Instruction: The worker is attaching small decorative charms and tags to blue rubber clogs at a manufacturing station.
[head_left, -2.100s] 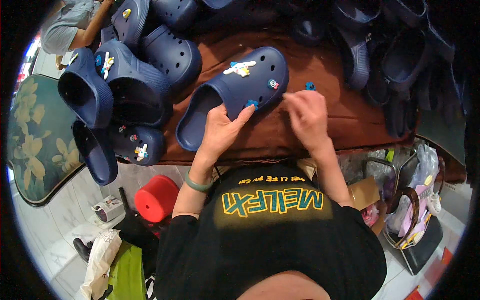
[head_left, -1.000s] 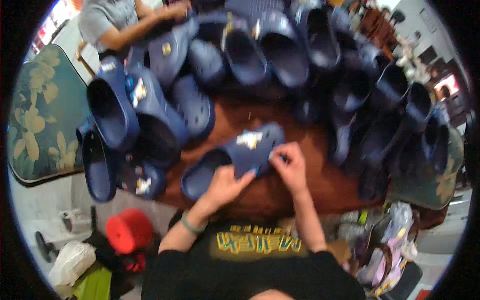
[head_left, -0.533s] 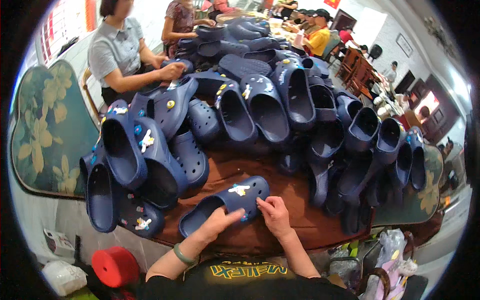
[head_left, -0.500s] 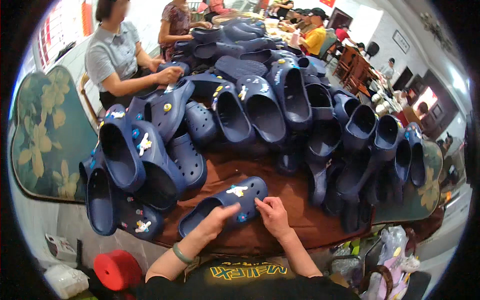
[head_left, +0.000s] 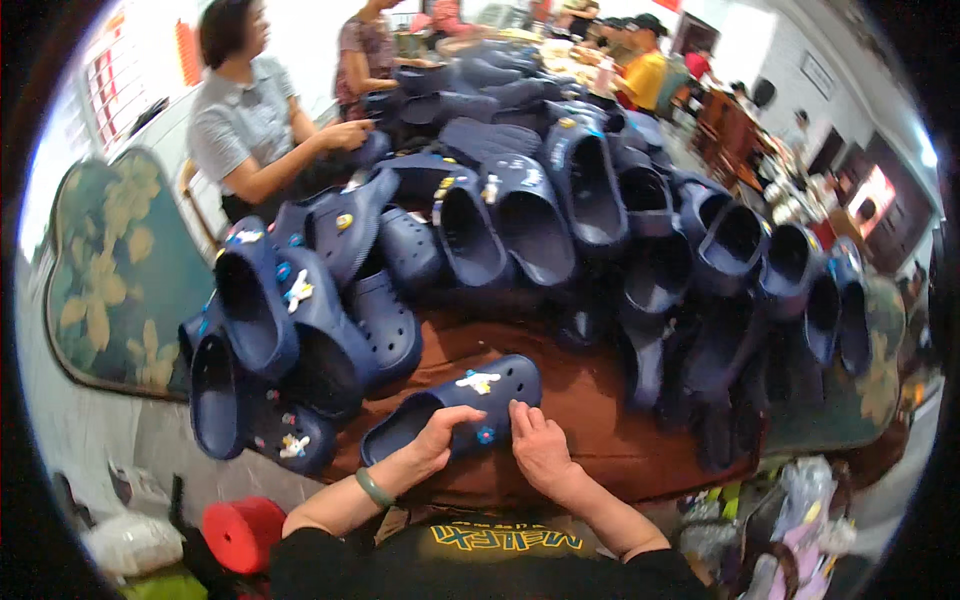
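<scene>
A navy foam clog (head_left: pixel 420 412) lies on the brown cloth in front of me, toe to the right. It carries a white figure charm (head_left: pixel 478 381) and a small blue flower charm (head_left: pixel 486 435). My left hand (head_left: pixel 432 443) is closed on the clog's near side, with the thumb over its upper; a green bangle (head_left: pixel 374 488) circles that wrist. At the toe end, the fingers of my right hand (head_left: pixel 540 447) are bunched together against the clog's edge. Whatever they may pinch is hidden.
Navy clogs, many with charms, heap up across the table, including a left stack (head_left: pixel 320 340) and a right row (head_left: pixel 730 245). Brown cloth (head_left: pixel 620 440) covers the table. Green floral chair backs (head_left: pixel 110 280) flank it. A red spool (head_left: pixel 242 533) stands low left. Other people work beyond.
My left hand, blurred over the clog's upper before, now rests steady on its near side. The right fingers stay at the toe. The whole view has shifted slightly.
</scene>
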